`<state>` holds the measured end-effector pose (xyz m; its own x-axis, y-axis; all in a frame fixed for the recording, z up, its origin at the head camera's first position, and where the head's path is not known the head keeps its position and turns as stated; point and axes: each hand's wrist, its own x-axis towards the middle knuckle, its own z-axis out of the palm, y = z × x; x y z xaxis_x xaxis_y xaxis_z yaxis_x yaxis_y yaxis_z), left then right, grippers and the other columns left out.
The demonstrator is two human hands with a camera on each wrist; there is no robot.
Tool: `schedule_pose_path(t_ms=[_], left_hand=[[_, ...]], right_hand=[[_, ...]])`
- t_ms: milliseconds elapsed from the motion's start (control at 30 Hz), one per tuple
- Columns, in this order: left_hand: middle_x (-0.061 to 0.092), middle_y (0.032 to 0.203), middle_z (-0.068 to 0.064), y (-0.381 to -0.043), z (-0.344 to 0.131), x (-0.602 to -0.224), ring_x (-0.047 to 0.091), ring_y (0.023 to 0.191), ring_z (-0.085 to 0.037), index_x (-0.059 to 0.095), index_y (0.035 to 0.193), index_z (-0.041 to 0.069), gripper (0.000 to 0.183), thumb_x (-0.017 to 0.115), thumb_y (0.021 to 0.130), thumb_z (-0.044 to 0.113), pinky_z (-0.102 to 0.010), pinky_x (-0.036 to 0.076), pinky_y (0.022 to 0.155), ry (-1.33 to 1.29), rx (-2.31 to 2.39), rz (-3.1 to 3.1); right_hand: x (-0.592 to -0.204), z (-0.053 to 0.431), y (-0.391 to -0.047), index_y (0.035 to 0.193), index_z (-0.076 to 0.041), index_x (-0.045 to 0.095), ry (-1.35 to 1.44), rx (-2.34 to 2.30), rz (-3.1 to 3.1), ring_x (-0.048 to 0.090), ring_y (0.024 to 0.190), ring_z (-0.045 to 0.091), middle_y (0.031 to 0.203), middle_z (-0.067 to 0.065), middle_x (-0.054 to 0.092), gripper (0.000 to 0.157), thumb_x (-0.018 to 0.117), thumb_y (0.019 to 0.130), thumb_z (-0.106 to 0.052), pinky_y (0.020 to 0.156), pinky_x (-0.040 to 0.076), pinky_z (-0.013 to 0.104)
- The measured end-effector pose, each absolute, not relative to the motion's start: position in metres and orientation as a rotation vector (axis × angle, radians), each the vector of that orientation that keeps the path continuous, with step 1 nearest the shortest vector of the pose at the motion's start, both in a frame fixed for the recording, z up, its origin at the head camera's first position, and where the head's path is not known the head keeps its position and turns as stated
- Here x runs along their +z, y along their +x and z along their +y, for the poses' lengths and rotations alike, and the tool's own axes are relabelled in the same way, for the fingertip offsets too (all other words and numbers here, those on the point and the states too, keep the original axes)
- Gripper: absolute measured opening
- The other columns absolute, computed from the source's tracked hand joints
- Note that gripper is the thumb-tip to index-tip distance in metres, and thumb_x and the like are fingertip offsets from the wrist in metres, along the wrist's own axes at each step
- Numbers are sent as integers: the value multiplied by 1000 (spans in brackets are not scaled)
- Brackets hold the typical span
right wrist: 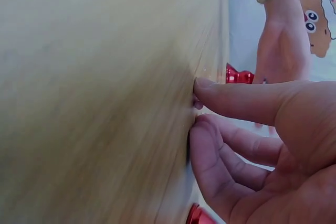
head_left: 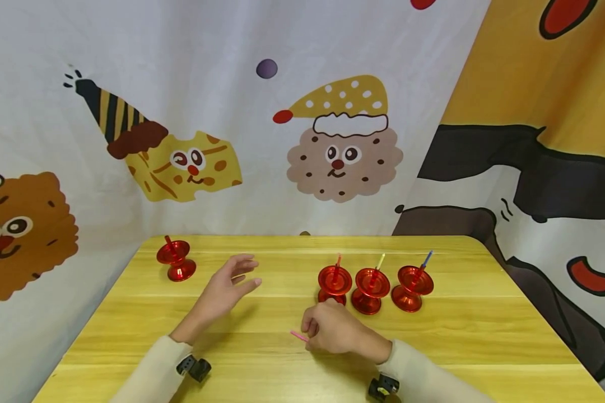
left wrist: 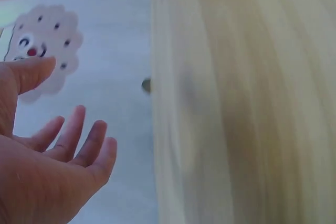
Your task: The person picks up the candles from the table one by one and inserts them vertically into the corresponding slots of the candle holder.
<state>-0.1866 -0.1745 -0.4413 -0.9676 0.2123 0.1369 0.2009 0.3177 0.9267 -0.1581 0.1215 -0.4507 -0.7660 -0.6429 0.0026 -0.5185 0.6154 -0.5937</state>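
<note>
My right hand (head_left: 333,327) is low at the table, thumb and fingertips closing around a thin pink candle (head_left: 299,336); only one end of the candle shows past the fingers. In the right wrist view, its tip (right wrist: 197,103) peeks out between thumb and forefinger. Just beyond that hand, a red candle holder (head_left: 335,277) bears a reddish candle (head_left: 338,260), its base partly covered by the knuckles. My left hand (head_left: 228,282) hovers over the table with loosely spread fingers and nothing in it.
Right of the first holder stand a red holder (head_left: 370,285) with a yellow candle (head_left: 380,261) and another red holder (head_left: 408,302) with a blue candle (head_left: 427,259). At the table's back left, a red holder (head_left: 181,270) has a dark red stick (head_left: 169,242). A printed curtain (head_left: 222,56) hangs behind.
</note>
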Motion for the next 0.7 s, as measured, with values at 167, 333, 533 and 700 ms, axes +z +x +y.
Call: schedule_pose_path(t_ms=[167,333,533,700], left_hand=[[66,145,-21,-185,-206,-432,61,136,-32,57,149,-1,46,74,109,15,-29,51,112,242,1875,2700],[71,132,-15,-185,-234,-425,65,116,-9,62,137,-1,35,73,109,18,-8,49,95,-26,1956,2871],[65,114,2,-187,-262,-425,58,98,-5,58,130,2,39,80,104,23,-10,49,77,-409,2007,3045],[53,132,-14,-195,-277,-433,52,113,-26,48,138,-3,56,81,101,21,-23,46,83,-529,1866,3134]], right_hand=[[-452,124,-159,87,-12,77,-931,-918,2623,62,69,-4,74,-15,69,26,98,76,-2,70,54,22],[-452,126,-160,84,-12,77,-936,-903,2653,62,68,-4,72,-15,70,23,95,77,0,68,53,22],[-454,125,-161,81,-15,77,-977,-834,2688,59,66,-7,69,-19,67,21,89,72,0,64,51,18],[-455,125,-161,80,-15,76,-1005,-842,2667,58,65,-8,68,-21,65,21,88,71,-1,62,50,17]])
